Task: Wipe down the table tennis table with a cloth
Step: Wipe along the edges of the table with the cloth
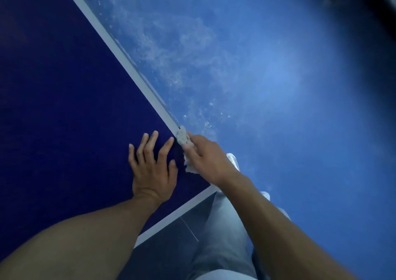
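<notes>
Dark blue table looks clean; left hand lies flat beside its white edge line, right hand grips a cloth on it, most of that line seemingly unwiped

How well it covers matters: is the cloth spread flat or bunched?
Bunched: the right hand grips the cloth as a crumpled wad.

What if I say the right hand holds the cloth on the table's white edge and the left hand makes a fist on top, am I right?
Not a fist: the head view shows the left hand lying flat, fingers spread, on the table. The right hand does hold the cloth at the white edge.
</notes>
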